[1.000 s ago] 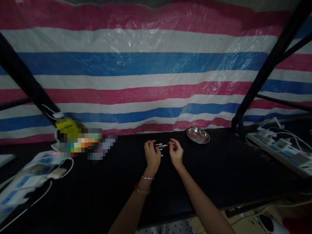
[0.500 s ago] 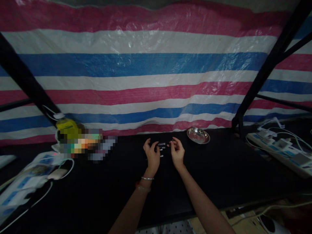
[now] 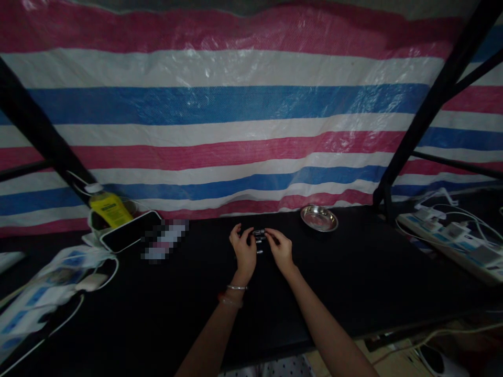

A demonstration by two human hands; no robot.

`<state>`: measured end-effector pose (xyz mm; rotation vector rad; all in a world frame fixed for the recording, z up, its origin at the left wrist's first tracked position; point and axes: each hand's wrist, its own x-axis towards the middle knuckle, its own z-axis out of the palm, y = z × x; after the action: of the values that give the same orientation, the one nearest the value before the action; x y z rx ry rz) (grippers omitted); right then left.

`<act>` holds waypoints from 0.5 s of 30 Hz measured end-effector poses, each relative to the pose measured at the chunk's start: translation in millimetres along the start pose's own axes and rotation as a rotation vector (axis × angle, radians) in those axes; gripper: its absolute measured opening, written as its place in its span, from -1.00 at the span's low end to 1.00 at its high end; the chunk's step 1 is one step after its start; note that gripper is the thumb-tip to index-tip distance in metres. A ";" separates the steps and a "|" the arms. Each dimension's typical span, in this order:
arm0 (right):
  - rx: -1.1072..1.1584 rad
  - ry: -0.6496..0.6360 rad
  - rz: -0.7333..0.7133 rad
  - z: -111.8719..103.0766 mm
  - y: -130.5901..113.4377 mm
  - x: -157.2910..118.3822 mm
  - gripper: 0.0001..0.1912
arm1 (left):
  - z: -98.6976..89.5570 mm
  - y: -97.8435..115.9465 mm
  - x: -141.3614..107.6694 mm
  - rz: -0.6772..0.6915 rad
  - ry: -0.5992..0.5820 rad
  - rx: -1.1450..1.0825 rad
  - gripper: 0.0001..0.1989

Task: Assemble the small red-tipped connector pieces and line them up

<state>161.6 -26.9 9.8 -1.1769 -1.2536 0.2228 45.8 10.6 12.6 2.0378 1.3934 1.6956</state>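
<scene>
Small dark cylinders with shiny silver ends lie or are held between my hands over the black table; one cylinder (image 3: 259, 232) is at the top, another (image 3: 259, 252) lies lower down. My left hand (image 3: 244, 248), with a bracelet at its wrist, has its thumb and a finger at the left end of the top cylinder. My right hand (image 3: 280, 248) has its fingertips pinched at the right end of that same cylinder. Dark surroundings hide how many cylinders lie beneath the fingers.
A round metal dish (image 3: 319, 218) stands at the back right of the black table (image 3: 157, 314). At left are a yellow bottle (image 3: 112, 208), a phone (image 3: 131, 232) and a power strip (image 3: 35, 298) with cables. Another power strip (image 3: 456, 238) lies far right.
My right hand has moved left and its fingertips have come to the top cylinder. My left hand has hardly moved. The phone at left now shows clearly.
</scene>
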 end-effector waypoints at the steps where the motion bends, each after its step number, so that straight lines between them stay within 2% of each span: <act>1: -0.001 -0.006 0.007 0.4 0.5 -0.3 -0.79 | -0.1 -0.2 0.1 -0.001 -0.002 0.002 -0.78; 10: 0.043 0.011 0.050 0.8 1.1 1.9 -0.84 | 0.5 -3.6 0.5 0.003 -0.006 0.019 -0.77; 15: 0.105 0.043 0.065 -0.8 0.8 6.0 -0.79 | -1.2 -0.9 -0.4 0.065 -0.113 -0.022 -0.78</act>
<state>164.8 -22.9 12.9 -1.1270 -1.1531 0.3069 44.3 10.4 12.2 2.1518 1.2815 1.5857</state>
